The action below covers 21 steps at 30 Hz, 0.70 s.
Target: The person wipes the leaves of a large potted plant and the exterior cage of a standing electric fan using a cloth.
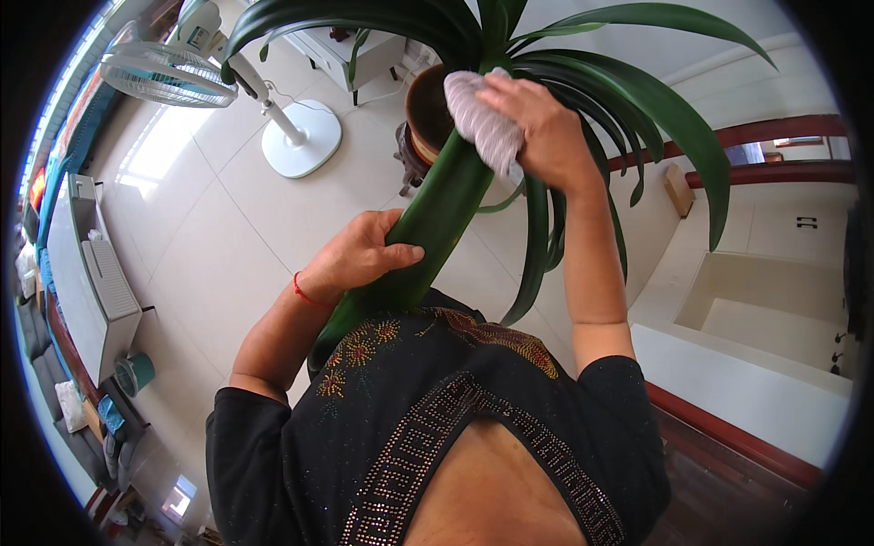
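Observation:
A large potted plant with long, strap-shaped green leaves stands before me. One broad leaf (444,198) runs from the plant's base toward my chest. My left hand (369,249) grips this leaf partway along, thumb on top and fingers beneath it. Near the leaf's base, my right hand (539,126) presses a bunched pale pink cloth (481,119) onto the leaf's upper surface. Part of the cloth is hidden under my fingers. Behind it, the brown plant pot (425,102) rests on a dark carved wooden stand (410,160).
A white pedestal fan (300,140) stands on the tiled floor (218,225) at the upper left. Farther left are a grey-white low table (89,266) and a teal bin (135,374). A white cabinet (334,65) sits behind the fan. At right is a recessed white ledge (737,362).

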Available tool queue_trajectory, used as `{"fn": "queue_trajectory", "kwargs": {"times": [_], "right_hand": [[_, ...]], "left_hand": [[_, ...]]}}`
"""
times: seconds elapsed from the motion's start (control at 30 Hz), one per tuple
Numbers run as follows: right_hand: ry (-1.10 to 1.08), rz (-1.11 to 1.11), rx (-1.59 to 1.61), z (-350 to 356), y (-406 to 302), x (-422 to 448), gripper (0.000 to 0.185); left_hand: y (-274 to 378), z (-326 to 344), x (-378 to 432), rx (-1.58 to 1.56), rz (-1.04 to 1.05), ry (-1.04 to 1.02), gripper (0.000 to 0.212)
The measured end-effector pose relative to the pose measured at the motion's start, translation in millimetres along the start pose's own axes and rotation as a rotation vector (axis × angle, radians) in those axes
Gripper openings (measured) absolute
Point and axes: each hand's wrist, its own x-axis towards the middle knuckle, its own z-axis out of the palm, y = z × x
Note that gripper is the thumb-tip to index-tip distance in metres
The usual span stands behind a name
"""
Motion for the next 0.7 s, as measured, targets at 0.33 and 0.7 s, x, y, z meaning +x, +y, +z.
{"fn": "queue_trajectory", "kwargs": {"times": [0.33,0.7], "right_hand": [[0.085,-0.175,0.113,-1,-58,-56,0.039],[-0.006,-0.183,0.289,-8,-83,-81,0.037]], "left_hand": [[-13,9,12,0.047,0.061,0.044,0.033],[-13,10,13,0.038,0.097,0.135,0.033]]}}
